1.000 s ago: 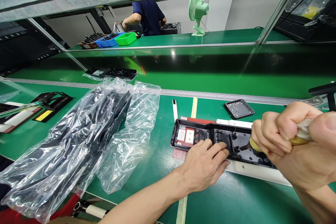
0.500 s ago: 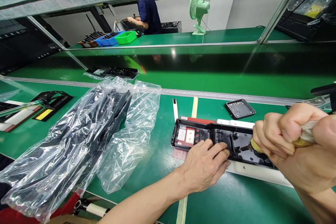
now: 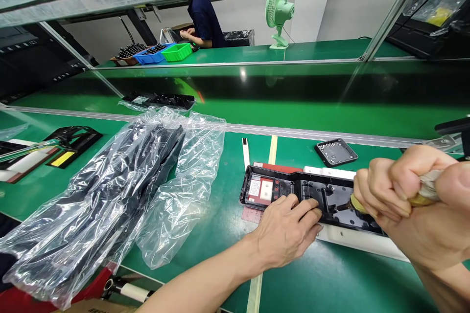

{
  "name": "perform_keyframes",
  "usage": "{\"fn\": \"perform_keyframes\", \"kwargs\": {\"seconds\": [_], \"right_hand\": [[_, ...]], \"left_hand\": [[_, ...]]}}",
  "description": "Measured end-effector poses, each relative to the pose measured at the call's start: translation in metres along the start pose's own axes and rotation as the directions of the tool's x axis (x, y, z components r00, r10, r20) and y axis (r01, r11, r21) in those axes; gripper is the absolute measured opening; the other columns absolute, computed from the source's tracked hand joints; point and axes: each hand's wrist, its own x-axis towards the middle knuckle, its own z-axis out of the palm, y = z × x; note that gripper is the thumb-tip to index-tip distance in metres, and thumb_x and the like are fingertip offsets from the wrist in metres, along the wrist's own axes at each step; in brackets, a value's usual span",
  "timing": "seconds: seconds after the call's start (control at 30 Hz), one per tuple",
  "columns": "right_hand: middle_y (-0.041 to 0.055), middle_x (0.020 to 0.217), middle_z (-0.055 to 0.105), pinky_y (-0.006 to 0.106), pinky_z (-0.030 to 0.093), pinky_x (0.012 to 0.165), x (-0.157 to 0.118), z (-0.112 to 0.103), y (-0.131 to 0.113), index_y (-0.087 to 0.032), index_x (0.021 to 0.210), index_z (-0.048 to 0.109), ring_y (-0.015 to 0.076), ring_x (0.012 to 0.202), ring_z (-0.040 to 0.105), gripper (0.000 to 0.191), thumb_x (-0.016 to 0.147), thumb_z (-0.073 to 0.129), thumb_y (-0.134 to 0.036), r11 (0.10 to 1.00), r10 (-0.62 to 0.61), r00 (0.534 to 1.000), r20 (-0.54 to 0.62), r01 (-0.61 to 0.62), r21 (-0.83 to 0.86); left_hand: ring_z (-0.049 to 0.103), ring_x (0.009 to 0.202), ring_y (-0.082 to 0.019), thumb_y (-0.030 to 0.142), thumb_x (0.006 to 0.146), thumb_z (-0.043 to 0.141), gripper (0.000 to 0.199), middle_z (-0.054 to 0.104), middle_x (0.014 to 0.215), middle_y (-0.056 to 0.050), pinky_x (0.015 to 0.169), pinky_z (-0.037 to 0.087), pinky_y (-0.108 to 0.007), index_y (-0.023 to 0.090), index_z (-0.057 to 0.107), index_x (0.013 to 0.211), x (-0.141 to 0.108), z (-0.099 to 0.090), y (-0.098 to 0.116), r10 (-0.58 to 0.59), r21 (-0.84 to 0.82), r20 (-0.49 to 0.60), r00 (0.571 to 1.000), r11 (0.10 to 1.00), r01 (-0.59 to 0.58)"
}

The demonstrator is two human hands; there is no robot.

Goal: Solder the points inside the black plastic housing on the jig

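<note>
A long black plastic housing (image 3: 312, 190) lies open side up on a white fixture (image 3: 360, 242), with a red and white labelled part (image 3: 260, 189) showing at its left end. My left hand (image 3: 290, 230) rests on the near edge of the housing, its fingers bent over the rim. Above the right part of the housing, my right hand (image 3: 411, 200) is wrapped round a yellow-handled driver (image 3: 358, 204), whose dark tip end reaches down into the housing. The exact contact point of the tip is too small to tell.
Clear plastic bags (image 3: 110, 195) with black parts lie at left. A small black tray (image 3: 337, 151) of screws sits behind the housing. Further back are a raised rail (image 3: 293, 134), a green fan (image 3: 279, 12), a green bin (image 3: 177, 52) and a person (image 3: 207, 22).
Both my hands and the housing look the same. Across the bench, the other person's hands and torso have shifted slightly.
</note>
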Motion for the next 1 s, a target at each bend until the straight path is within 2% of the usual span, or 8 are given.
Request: {"fn": "perform_keyframes", "kwargs": {"seconds": [0.7, 1.0], "right_hand": [[-0.0035, 0.035, 0.033, 0.026, 0.028, 0.028, 0.0017, 0.0030, -0.0015, -0.021, 0.047, 0.050, 0.0101, 0.028, 0.029, 0.043, 0.073, 0.068, -0.051, 1.000, 0.001, 1.000, 0.000, -0.001, -0.012], [-0.0029, 0.035, 0.033, 0.027, 0.029, 0.028, 0.0032, 0.0035, 0.0005, -0.021, 0.049, 0.051, 0.0103, 0.028, 0.029, 0.041, 0.074, 0.065, -0.049, 1.000, -0.014, 1.000, 0.018, 0.014, -0.008]], "left_hand": [[0.054, 0.085, -0.019, 0.033, 0.106, 0.048, 0.028, 0.066, 0.129, -0.005, 0.070, 0.048, -0.035, 0.016, 0.062, 0.123, 0.0003, 0.0010, 0.0005, -0.002, 0.019, 0.009, 1.000, 1.000, 0.002], [0.051, 0.084, -0.019, 0.032, 0.106, 0.048, 0.028, 0.065, 0.130, -0.002, 0.069, 0.046, -0.036, 0.016, 0.062, 0.123, 0.0004, -0.0001, 0.0007, -0.008, 0.000, 0.004, 1.000, 1.000, 0.008]]}}
